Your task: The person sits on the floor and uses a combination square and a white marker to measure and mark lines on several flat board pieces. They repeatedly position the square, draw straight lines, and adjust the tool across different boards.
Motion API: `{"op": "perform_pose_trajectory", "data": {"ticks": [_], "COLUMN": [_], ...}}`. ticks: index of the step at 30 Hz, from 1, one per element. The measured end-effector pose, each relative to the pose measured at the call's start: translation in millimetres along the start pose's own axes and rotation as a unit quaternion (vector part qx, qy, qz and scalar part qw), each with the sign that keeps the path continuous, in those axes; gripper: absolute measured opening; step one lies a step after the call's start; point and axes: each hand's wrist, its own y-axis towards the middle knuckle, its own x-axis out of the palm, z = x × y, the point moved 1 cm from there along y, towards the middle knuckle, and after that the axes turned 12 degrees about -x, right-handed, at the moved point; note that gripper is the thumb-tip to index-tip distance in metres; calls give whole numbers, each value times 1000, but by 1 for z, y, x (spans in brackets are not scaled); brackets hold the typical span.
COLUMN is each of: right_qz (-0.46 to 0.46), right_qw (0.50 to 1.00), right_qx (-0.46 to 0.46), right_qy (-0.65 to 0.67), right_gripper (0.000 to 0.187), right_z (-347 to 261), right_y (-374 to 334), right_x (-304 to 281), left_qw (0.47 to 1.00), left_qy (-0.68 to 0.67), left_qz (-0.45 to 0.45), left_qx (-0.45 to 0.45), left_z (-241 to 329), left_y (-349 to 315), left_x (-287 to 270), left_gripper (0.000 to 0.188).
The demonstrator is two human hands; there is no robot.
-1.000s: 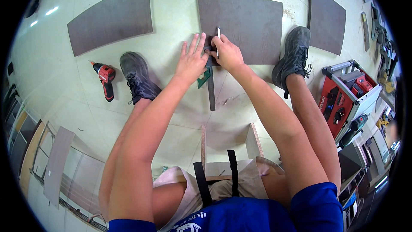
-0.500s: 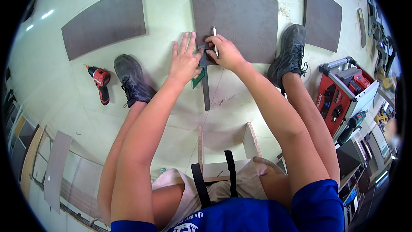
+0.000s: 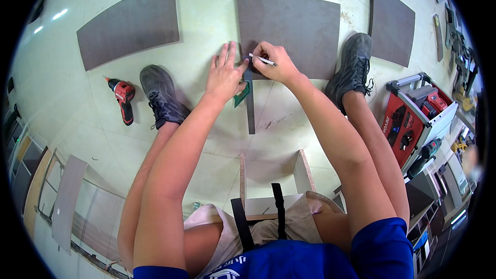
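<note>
A dark grey-brown panel lies on the floor between my feet. Across its near left corner rests a try square with a dark metal blade and a green stock. My left hand steadies the square, one fingertip on the blade and the thumb by the stock, its other fingers stretched out beside the panel's left edge. Pinched in my right hand is a white pen, slanting across the panel with one end close to the blade. Whether that end touches the panel I cannot tell.
Similar panels lie at far left and far right. A red drill is left of my left shoe. A red toolbox stands right of my right shoe. An open-topped box frame is before my lap.
The pen has swung from nearly upright to slanting crosswise in my right hand, which has shifted slightly right. My left hand stays on the try square. The whole view has shifted a little.
</note>
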Motion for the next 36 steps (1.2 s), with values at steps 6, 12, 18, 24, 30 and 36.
{"op": "perform_pose_trajectory", "data": {"ticks": [6,12,18,24,30,36], "right_qz": [-16,-62,-87,-77,-91,-101], "right_qw": [999,996,992,993,991,990], "right_qx": [37,56,91,76,97,87], "right_qy": [-28,-25,-18,-45,-25,-39], "right_gripper": [18,19,20,17,21,22], "right_z": [5,-2,-6,1,0,0], "right_y": [7,30,38,36,36,41], "right_x": [-3,-6,-4,-13,-7,2], "left_qw": [1000,1000,1000,1000,1000,1000], "left_qy": [7,12,6,-9,-9,-1], "left_qz": [-22,-2,6,10,23,14], "left_qx": [-3,3,6,8,6,3], "left_z": [1,0,-2,0,-1,-2], "left_y": [2,0,0,-2,-2,-4], "left_x": [1,1,3,3,4,5], "left_gripper": [71,71,71,70,69,69]}}
